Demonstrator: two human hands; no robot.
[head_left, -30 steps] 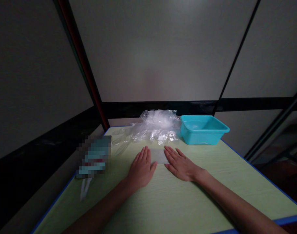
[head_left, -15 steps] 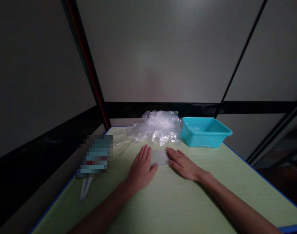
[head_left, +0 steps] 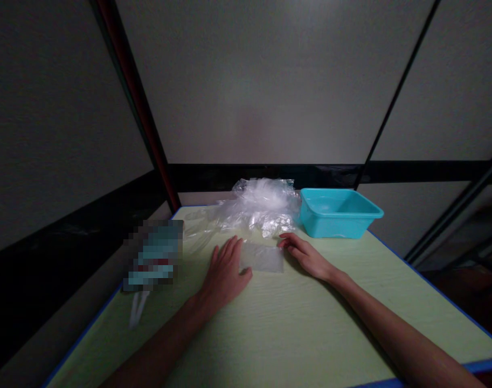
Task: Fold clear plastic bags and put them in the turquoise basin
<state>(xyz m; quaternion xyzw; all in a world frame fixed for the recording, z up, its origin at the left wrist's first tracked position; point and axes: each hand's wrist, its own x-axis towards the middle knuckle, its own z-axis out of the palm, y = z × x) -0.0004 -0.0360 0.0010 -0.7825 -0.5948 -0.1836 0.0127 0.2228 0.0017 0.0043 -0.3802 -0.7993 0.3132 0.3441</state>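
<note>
A small flat clear plastic bag [head_left: 262, 257] lies on the pale green table between my two hands. My left hand [head_left: 225, 275] is open, palm down, its fingers stretched out along the bag's left side and the thumb by its lower left corner. At the upper right corner of the bag is my right hand [head_left: 306, 257]. It is turned a little on its side, fingers loosely bent and slightly apart; I see nothing held in them. Just beyond the hands rests a heap of crumpled clear plastic bags [head_left: 262, 207].
A turquoise plastic basin [head_left: 337, 223] stands at the back right of the table [head_left: 270, 334]. On the left lies a blurred-out item [head_left: 157, 258] with a white strap [head_left: 138, 308] below it. Wall panels [head_left: 249, 97] rise behind the table.
My left hand has slid slightly left, uncovering more of the small bag. My right hand has gone from flat to bent fingers and tilted at the bag's corner. The view has shifted slightly.
</note>
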